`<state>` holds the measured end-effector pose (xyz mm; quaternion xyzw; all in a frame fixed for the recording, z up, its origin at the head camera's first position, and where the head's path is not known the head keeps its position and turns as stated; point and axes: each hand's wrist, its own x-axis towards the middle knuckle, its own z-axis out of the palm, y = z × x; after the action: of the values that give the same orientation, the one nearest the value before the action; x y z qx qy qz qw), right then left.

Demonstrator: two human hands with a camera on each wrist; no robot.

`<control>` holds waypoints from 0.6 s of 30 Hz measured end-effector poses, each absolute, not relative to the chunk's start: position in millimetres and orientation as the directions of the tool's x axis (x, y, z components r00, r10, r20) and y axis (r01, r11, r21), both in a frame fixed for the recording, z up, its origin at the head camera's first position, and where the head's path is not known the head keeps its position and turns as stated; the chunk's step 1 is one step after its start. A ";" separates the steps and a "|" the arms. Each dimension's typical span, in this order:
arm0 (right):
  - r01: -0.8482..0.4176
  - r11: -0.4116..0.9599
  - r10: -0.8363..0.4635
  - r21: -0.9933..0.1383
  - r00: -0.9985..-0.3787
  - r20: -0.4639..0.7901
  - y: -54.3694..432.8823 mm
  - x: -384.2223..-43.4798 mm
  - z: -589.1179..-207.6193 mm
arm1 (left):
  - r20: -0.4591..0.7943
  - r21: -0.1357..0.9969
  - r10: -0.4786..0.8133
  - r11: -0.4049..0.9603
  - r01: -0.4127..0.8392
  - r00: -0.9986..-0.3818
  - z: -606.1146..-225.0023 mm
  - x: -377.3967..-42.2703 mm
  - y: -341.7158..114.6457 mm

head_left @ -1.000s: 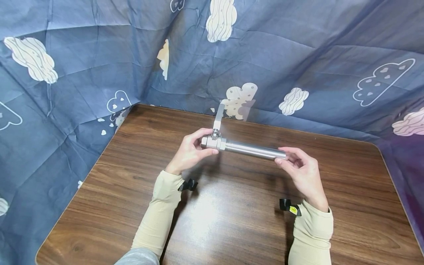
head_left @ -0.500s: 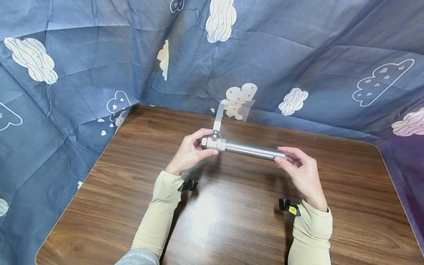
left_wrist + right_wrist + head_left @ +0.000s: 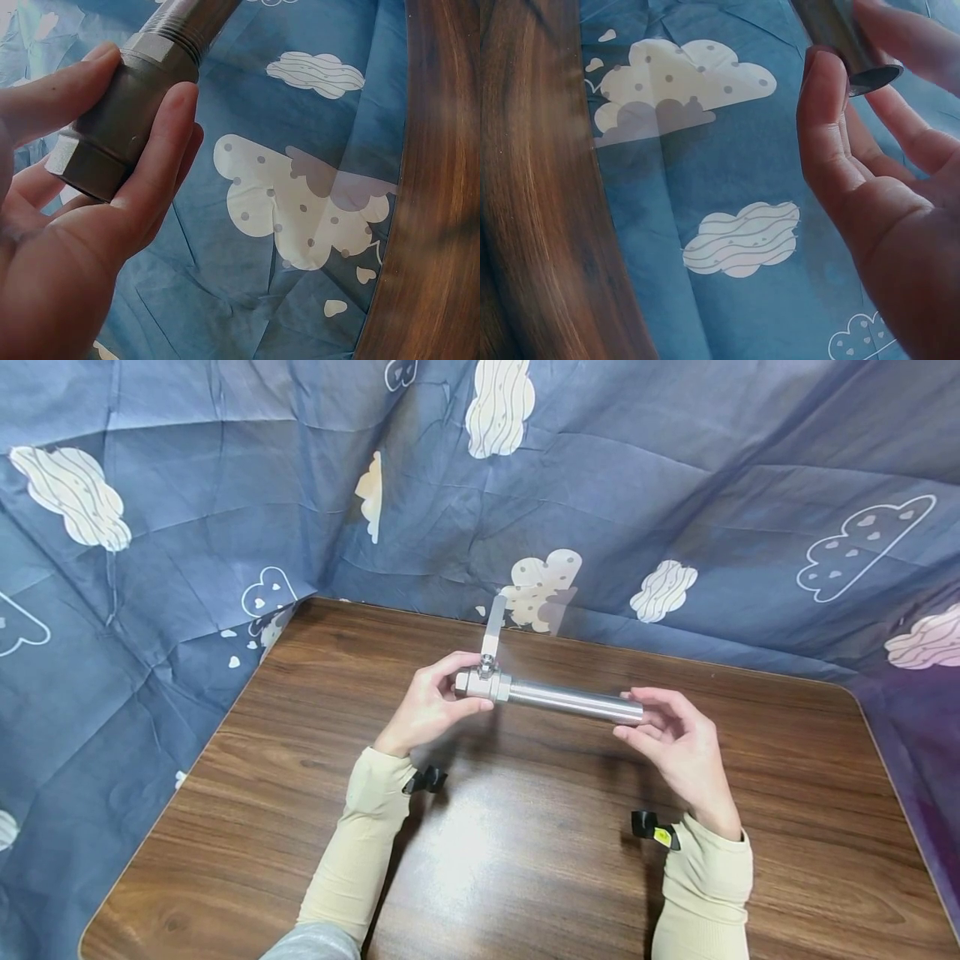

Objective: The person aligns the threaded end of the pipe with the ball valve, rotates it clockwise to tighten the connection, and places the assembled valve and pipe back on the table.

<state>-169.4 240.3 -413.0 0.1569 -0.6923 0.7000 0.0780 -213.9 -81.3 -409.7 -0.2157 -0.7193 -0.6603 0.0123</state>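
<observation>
My left hand [image 3: 431, 703] grips the body of a silvery ball valve [image 3: 482, 683], thumb on the near side and fingers on the far side. The valve's flat lever handle [image 3: 493, 627] points away toward the back of the table. Screwed to the valve's right side is a straight metal pipe [image 3: 570, 702], its thread [image 3: 178, 36] showing in the left wrist view. At the pipe's free end my right hand [image 3: 682, 747] holds it between thumb and fingers. That end is hollow, with its open rim [image 3: 877, 79] visible in the right wrist view.
Valve and pipe are held up over a brown wood-grain table [image 3: 525, 860]. A dark blue cloth [image 3: 420, 510] with cloud prints hangs behind and along the left side. Each wrist carries a small black camera mount [image 3: 426, 779].
The right thumb and fingertips have spread a little and shifted slightly left along the pipe's end. The left hand and the valve have stayed nearly still.
</observation>
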 end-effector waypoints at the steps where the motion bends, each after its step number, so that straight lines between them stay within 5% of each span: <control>1: -0.331 -0.033 -0.114 -0.943 -0.936 0.332 240.4 -169.5 -413.1 | 0.302 0.944 0.292 0.037 0.327 -0.907 -409.5 -213.9 -81.4; 18: -0.354 -0.023 -0.131 -0.935 -0.926 0.354 242.4 -169.9 -414.4 | 0.289 0.947 0.291 0.054 0.317 -0.912 -410.3 -214.4 -81.6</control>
<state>-169.9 242.4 -414.4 0.1746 -0.6943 0.6935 0.0806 -214.4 -81.6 -410.3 -0.2094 -0.7259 -0.6551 0.0102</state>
